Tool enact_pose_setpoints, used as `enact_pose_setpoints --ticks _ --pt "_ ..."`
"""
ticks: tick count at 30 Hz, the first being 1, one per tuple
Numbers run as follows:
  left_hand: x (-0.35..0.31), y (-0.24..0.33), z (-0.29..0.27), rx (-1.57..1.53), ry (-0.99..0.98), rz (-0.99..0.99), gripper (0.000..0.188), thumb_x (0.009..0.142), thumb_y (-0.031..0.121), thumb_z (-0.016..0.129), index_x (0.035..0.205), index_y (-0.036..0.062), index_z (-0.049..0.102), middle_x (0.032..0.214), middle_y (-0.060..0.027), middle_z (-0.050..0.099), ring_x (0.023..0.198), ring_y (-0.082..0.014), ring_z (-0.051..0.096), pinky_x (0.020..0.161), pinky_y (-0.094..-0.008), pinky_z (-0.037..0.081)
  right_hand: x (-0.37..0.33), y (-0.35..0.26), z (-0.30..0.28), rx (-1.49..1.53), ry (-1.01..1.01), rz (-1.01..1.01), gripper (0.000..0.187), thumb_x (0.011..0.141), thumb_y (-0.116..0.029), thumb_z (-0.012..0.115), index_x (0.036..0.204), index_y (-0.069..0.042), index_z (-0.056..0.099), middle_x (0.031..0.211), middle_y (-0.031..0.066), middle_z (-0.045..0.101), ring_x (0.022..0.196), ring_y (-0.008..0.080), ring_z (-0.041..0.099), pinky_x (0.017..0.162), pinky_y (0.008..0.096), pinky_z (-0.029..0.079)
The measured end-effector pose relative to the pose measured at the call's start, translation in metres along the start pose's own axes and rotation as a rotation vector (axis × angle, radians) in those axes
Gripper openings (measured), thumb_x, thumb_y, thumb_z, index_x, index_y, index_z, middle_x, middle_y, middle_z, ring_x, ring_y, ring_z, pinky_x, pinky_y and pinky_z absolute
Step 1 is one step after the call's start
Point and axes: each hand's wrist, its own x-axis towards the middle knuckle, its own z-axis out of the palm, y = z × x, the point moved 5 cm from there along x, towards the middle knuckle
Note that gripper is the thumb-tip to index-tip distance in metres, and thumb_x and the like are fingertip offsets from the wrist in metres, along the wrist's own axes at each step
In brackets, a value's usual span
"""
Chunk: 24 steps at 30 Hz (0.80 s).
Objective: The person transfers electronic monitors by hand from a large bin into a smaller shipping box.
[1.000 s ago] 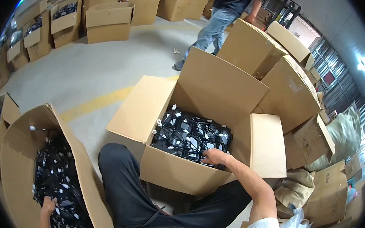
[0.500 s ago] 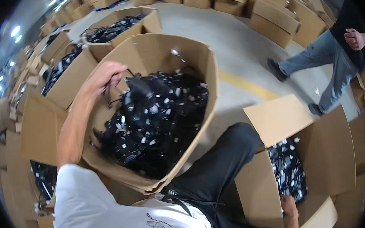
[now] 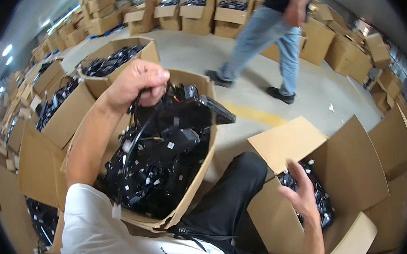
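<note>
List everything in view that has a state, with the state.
Left hand, closed on a black cable above the left box
Black assembly, appears to hang from that hand
White connector, dangling, unplugged
Right hand, open, fingers apart, apparently holding nothing
Left box, open, heaped with black parts
Right box, open, flaps splayed, black parts inside
Co-worker, upright, legs apart

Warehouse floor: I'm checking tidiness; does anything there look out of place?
Yes: a small white scrap lies on the grey floor beyond the open carton near the right hand, odd because it sits loose outside every carton.
</note>
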Motion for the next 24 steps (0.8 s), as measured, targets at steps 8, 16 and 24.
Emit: enact_pose_setpoints --ticks 8,16,24 --pt "0.006 0.003 0.057 0.058 -0.324 0.074 0.037 0.094 0.021 0.064 0.065 -0.0022 0.063 0.060 -0.0091 0.061 0.047 -0.0118 0.050 0.044 -0.0250 0.036 0.101 -0.133 0.099 0.377 -0.281 -0.440 0.097 0.070 -0.026 0.090 0.146 0.003 0.037 0.132 0.0199 0.056 0.125 0.0276 0.053 0.106 0.0425 0.042" --pt "0.024 -0.018 0.041 -0.240 -0.109 0.043 0.042 0.100 0.030 0.056 0.072 -0.0006 0.063 0.055 -0.0065 0.055 0.047 -0.0162 0.053 0.072 -0.0323 0.052 0.084 -0.146 0.147 0.894 -0.138 -0.253 0.042 0.084 -0.016 0.076 0.118 -0.001 0.059 0.108 0.0032 0.063 0.101 0.0144 0.058 0.090 0.0325 0.048" --pt "0.032 -0.064 -0.039 -0.005 0.657 0.220 0.030 0.105 0.029 0.051 0.095 0.0035 0.065 0.086 -0.0052 0.065 0.079 -0.0118 0.063 0.076 -0.0256 0.052 0.074 -0.083 0.073 0.982 0.196 -0.103 0.044 0.087 -0.016 0.073 0.124 -0.001 0.055 0.116 0.0090 0.063 0.108 0.0189 0.062 0.093 0.0347 0.052"
